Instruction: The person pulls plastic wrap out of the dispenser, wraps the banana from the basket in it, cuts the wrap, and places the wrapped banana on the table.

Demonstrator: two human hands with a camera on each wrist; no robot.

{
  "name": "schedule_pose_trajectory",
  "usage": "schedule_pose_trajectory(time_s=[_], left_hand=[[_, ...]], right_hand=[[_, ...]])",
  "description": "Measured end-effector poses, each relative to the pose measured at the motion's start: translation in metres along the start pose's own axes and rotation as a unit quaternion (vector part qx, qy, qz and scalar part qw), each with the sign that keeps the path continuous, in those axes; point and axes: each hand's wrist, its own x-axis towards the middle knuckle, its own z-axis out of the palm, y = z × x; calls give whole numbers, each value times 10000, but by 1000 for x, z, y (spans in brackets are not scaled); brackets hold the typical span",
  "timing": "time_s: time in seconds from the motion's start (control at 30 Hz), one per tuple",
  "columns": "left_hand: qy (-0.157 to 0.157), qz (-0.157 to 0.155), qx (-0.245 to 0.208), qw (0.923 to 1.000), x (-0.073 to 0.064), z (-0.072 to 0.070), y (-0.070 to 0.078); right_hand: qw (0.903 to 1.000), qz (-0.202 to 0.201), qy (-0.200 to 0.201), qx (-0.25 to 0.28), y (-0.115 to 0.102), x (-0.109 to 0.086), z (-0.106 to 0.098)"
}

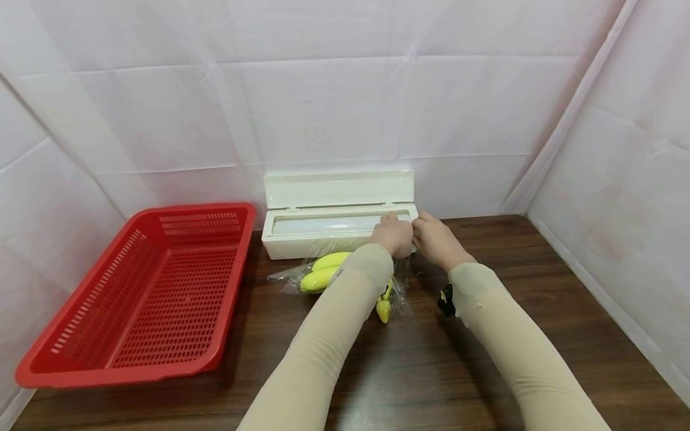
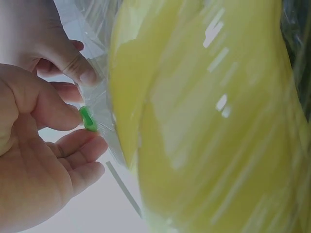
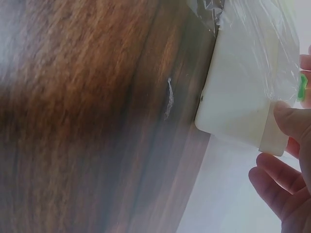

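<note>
A white cling film dispenser [image 1: 302, 246] stands against the back wall with its lid raised and a film roll inside. In front of it lie yellow bananas [image 1: 319, 279] under clear cling film [image 3: 257, 43], partly hidden by the left sleeve. At the dispenser's right end my left hand [image 1: 395, 234] pinches a small green slide cutter [image 2: 88, 119] between thumb and fingers. Beside it, my right hand [image 1: 435, 240] grips the dispenser's end corner, its thumb [image 3: 287, 115] on the front edge where the film lies. The left wrist view shows the bananas close up through the film.
A red plastic basket [image 1: 229, 299] sits on the left of the dark wooden table [image 1: 409, 383]. White sheeting [image 1: 334, 114] rises behind and on both sides. A thin scrap of film [image 3: 169, 99] lies on the wood near the dispenser.
</note>
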Motion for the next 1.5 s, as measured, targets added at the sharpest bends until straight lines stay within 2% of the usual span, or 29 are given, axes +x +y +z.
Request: schedule_pose_trajectory(time_s=[0.2,0.5,1.1,1.5], left_hand=[[-69,28,58,10000,-1,0,0],[-165,328,91,9993,-3,-1,0],[-129,242,-31,9996,-2,0,4],[-177,165,-70,9997,1,1,7]], right_hand=[[9998,75,-184,83,2,-2,-1],[9984,242,-454,223,6,-6,-7],[9964,489,-508,466,14,-5,-2],[9978,330,-509,258,13,-4,-7]])
